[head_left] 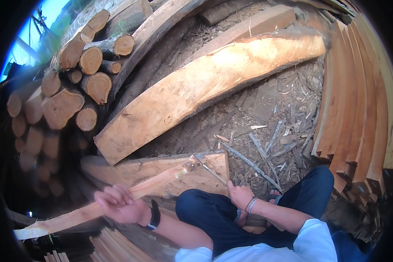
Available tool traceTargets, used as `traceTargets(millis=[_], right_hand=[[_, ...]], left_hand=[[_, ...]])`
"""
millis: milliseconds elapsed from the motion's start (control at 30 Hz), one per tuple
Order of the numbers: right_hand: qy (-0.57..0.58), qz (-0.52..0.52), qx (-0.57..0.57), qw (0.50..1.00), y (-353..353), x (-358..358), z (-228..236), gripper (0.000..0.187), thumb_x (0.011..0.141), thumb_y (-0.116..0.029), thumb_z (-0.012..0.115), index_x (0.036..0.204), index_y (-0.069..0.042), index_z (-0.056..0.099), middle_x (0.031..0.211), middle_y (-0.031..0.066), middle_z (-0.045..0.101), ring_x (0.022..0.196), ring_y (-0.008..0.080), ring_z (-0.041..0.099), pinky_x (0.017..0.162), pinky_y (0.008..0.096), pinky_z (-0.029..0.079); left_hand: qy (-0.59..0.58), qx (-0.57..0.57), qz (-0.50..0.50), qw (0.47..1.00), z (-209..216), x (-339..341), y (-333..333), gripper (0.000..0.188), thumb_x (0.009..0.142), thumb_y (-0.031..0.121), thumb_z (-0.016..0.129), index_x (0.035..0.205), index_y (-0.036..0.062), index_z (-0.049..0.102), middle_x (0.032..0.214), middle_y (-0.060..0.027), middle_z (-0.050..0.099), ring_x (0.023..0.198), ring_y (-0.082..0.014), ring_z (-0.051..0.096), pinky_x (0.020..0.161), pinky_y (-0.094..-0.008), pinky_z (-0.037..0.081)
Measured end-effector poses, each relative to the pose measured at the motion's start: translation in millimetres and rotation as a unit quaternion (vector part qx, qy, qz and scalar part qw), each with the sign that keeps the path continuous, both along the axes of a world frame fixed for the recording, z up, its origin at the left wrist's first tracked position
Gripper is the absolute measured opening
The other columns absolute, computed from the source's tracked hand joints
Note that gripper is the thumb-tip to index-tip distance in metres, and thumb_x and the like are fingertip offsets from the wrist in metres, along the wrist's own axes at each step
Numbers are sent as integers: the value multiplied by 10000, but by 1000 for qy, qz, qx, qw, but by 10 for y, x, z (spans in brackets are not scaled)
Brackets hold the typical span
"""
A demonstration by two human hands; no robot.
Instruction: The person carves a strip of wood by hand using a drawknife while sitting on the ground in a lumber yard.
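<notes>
My left hand point(123, 208) is closed around a long, pale stick of peeled wood point(157, 180). The stick slants from the lower left up to a knotty end near the middle, which lies over a short thick plank point(205, 172). My right hand point(240, 195) grips a thin, narrow tool like a slim blade point(212, 169); its handle is hidden in my fingers. The tool's far tip touches or hovers just by the knotty end of the stick; I cannot tell which.
A broad curved slab point(214, 76) lies beyond the short plank. Cut logs point(91, 60) are stacked at the left, and long sawn boards point(358, 96) stand at the right. Loose twigs point(251, 163) and wood chips cover the ground. My bent knees point(205, 209) are close below the plank.
</notes>
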State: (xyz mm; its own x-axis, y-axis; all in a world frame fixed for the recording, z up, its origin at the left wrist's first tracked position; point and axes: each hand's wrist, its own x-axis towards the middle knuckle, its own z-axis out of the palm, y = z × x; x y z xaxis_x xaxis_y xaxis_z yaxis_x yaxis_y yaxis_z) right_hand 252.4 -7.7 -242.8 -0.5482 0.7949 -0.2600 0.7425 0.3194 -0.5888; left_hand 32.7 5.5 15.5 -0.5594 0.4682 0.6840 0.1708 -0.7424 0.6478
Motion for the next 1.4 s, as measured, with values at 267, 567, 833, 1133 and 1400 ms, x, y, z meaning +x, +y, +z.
traceTargets(millis=[267,567,833,1133,1400], right_hand=[[17,-15,-4,1000,-3,-26,58,184,818,-106,461,963,-15,392,633,207,616,612,387,631,546,493,492],[-5,-1,5,1000,-18,-25,91,201,810,-107,465,974,-13,395,645,208,622,627,371,643,551,483,503],[-30,-32,14,999,2,80,-535,164,845,-108,439,960,3,399,631,197,619,606,360,640,528,463,503],[-1,-7,-15,1000,-25,6,-107,208,786,-87,496,953,-7,401,636,215,615,620,381,637,542,470,498],[-2,9,-20,1000,-63,15,-7,166,823,-94,436,967,-13,416,662,218,625,631,377,646,577,475,522]], left_hand=[[-37,34,40,998,-12,-88,0,351,965,269,379,652,125,314,479,15,268,364,-69,225,329,-185,191],[-53,17,74,996,10,-120,-15,322,943,249,338,651,125,282,483,19,254,377,-69,226,343,-191,171],[-48,32,71,996,9,-183,2,348,964,264,380,651,124,320,481,13,279,365,-72,233,329,-189,200],[-40,29,52,997,-38,-228,-42,350,966,277,379,654,124,332,478,12,289,365,-71,239,334,-190,195],[-52,27,55,997,-35,-248,-34,348,966,275,379,655,125,331,479,13,283,367,-71,232,336,-191,187]])
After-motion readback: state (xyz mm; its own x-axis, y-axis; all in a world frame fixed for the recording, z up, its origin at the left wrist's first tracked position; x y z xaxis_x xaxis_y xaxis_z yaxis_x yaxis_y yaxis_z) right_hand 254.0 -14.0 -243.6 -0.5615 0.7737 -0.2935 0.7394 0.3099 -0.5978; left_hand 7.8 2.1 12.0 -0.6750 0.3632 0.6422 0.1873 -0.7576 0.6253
